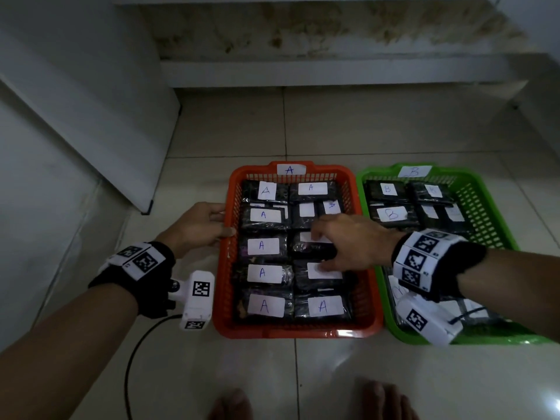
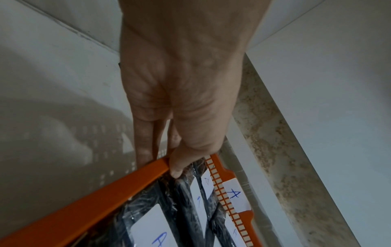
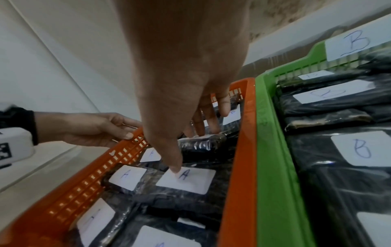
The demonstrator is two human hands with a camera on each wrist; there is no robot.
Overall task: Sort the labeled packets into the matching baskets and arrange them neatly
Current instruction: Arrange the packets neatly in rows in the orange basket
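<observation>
Packets are black film-wrapped blocks with white letter labels, two columns filling the orange basket (image 1: pixel 224 298) at frame centre; the B ones sit in the green basket (image 1: pixel 372 237) at right, touching the orange rim.

Right hand (image 1: pixel 348 241) is spread flat over the right column: thumb tip on an A packet (image 3: pixel 186 179), fingers (image 3: pixel 211 117) resting on the packet (image 3: pixel 201 145) further up frame. Nothing pinched, grip wide and pressing.

Left hand (image 1: pixel 200 225) holds the orange basket's left rim, thumb (image 2: pixel 180 160) over the top edge, fingers outside the wall.

Handling, judged: glossy wrap likely slippery, the contents look firm, probably light. Better to take a packet by its long edges; the label is a poor pull point.

Room: packets are tightly packed, hardly any gaps between them or at the walls, so straightening means nudging in place. There is open tile below and left of the baskets, and a wall panel at upper left.
</observation>
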